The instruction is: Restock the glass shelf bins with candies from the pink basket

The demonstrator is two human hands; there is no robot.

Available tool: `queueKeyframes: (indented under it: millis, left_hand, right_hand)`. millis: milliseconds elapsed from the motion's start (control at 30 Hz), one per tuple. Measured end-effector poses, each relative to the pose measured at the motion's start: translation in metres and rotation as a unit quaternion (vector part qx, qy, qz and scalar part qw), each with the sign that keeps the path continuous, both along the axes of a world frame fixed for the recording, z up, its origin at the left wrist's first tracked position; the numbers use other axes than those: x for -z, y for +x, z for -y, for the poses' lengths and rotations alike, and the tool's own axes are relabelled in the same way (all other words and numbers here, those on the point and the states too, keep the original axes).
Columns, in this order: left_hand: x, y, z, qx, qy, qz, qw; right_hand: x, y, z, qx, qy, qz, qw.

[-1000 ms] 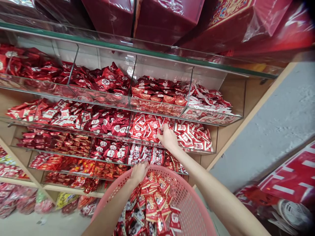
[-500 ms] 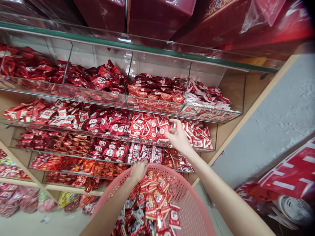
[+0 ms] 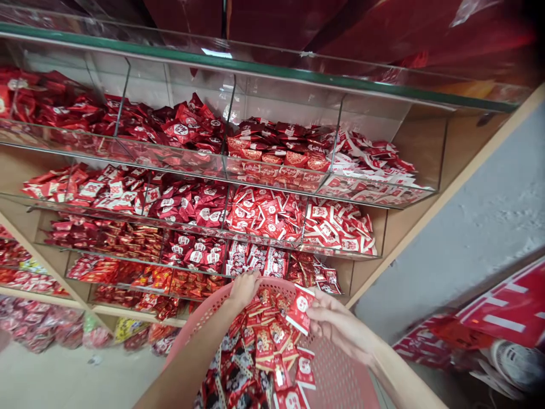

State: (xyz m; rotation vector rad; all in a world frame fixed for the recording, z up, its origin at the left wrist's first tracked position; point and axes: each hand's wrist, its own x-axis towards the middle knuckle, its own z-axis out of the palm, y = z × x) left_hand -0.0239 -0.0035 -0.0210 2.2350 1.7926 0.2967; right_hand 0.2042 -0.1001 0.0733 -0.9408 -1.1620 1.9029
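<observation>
My left hand point(image 3: 245, 288) is closed over the far rim of a pink perforated plastic basket point(image 3: 340, 369). Inside lie many small wrapped packets point(image 3: 264, 343), red, gold and dark, heaped toward the left and middle. Above the basket's right part, my right hand point(image 3: 334, 318) pinches a red packet point(image 3: 300, 310) with white edges and a white round mark. Similar red-and-white packets point(image 3: 266, 213) fill a shelf compartment straight ahead, beyond both hands.
Stepped shelves with clear dividers hold red packets point(image 3: 187, 128) in several rows. A glass shelf edge point(image 3: 264, 68) runs across the top. At right are a grey wall point(image 3: 468, 216) and a white fan point(image 3: 513, 360). Bagged goods point(image 3: 70, 326) lie on the floor at left.
My right hand has come back from the red-and-white packets on the shelf to above the basket, now with one packet in its fingers. My left hand stays on the rim.
</observation>
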Motion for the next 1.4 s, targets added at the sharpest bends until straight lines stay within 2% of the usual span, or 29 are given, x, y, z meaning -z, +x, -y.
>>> queueKeyframes:
  millis: [167, 333, 433, 567, 633, 767, 900, 1000, 1100, 1233, 1300, 1400]
  left_hand:
    - [0.003, 0.000, -0.001, -0.001, 0.031, -0.005, 1.000]
    - [0.003, 0.001, -0.001, 0.003, 0.034, -0.008, 0.999]
    - [0.004, 0.000, -0.001, 0.004, 0.041, -0.006, 0.999]
    - [0.003, -0.001, 0.000, 0.003, 0.043, -0.016, 0.999]
    - [0.002, -0.001, 0.000, 0.005, 0.043, -0.021, 0.999]
    - [-0.001, 0.000, -0.001, 0.014, 0.036, -0.022, 0.999]
    - [-0.002, 0.002, -0.003, 0.014, 0.032, -0.017, 0.999]
    - [-0.002, 0.002, -0.003, 0.015, 0.031, -0.023, 0.999]
    - [-0.003, 0.003, -0.003, 0.016, 0.034, -0.024, 0.999]
    - [-0.003, 0.003, -0.001, 0.014, 0.032, -0.014, 0.999]
    - [-0.004, 0.003, -0.001, 0.016, 0.034, -0.007, 0.999]
    - [-0.003, 0.003, -0.002, 0.018, 0.034, -0.007, 0.999]
  right_hand:
    - [0.009, 0.014, 0.015, 0.006, -0.024, -0.020, 0.999]
    - [0.023, 0.018, 0.015, 0.043, -0.059, -0.024, 0.997]
    - [0.023, 0.017, 0.016, 0.052, -0.077, -0.022, 0.995]
    - [0.014, 0.015, 0.019, -0.032, -0.013, 0.040, 0.999]
    - [0.016, 0.016, 0.019, -0.074, 0.031, 0.096, 0.992]
    - [0.036, 0.020, 0.016, -0.124, 0.094, 0.147, 0.977]
    - [0.057, 0.027, 0.011, -0.142, 0.122, 0.185, 0.965]
    - [0.067, 0.032, 0.006, -0.158, 0.151, 0.291, 0.932]
    - [0.074, 0.032, 0.002, -0.194, 0.187, 0.418, 0.868]
    - [0.083, 0.028, -0.003, -0.234, 0.211, 0.520, 0.794]
    - [0.087, 0.027, -0.006, -0.252, 0.209, 0.541, 0.774]
    - [0.091, 0.029, -0.009, -0.291, 0.203, 0.533, 0.768]
